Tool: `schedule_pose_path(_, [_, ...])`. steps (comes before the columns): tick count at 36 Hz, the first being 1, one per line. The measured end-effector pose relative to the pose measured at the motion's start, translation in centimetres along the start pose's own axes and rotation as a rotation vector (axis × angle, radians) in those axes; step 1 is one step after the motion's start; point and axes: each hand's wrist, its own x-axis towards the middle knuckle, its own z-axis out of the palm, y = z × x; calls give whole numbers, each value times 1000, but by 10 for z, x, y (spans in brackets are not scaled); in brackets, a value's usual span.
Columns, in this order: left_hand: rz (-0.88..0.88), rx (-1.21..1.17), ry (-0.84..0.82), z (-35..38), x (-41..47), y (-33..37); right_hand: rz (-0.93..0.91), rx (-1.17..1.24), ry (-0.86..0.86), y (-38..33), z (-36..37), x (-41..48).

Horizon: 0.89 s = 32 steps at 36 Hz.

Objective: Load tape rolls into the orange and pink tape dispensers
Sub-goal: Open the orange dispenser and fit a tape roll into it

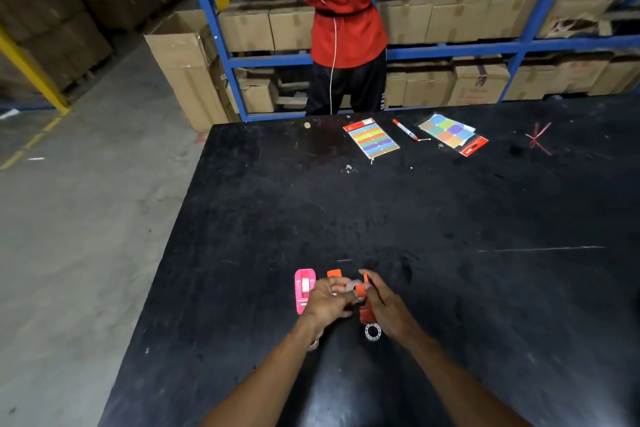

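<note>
A pink tape dispenser [304, 289] lies on the black table [415, 218] with a white roll seated in it, just left of my hands. My left hand [327, 302] pinches a clear tape roll [353, 286] over an orange dispenser [367, 312]. My right hand [388, 312] grips that orange dispenser from the right. A second orange piece [334, 274] shows behind my left fingers. Another clear tape roll [373, 332] lies on the table below the orange dispenser. A small ring-shaped object [313, 344] peeks out under my left wrist.
At the table's far edge lie two packs of coloured stickers [372, 137] [450, 133], a red marker [404, 129] and a red string [537, 139]. A person in a red shirt [343, 10] stands at blue shelves with cardboard boxes [485, 17]. The table's left edge drops to concrete floor.
</note>
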Motion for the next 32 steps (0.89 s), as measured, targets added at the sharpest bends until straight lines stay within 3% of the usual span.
schedule_pose_path(6, [65, 10, -43, -4, 1, -2, -24, -7, 54, -6, -5, 3])
schedule_pose_path(17, [283, 123, 98, -6, 1, -8, -42, 117, 27, -13, 4, 7])
schedule_pose_path(28, [186, -45, -58, -19, 23, -3, -52, 217, 4, -5, 2, 31])
schedule_pose_path(32, [86, 95, 130, -20, 44, -7, -38, 229, 36, 4, -4, 45])
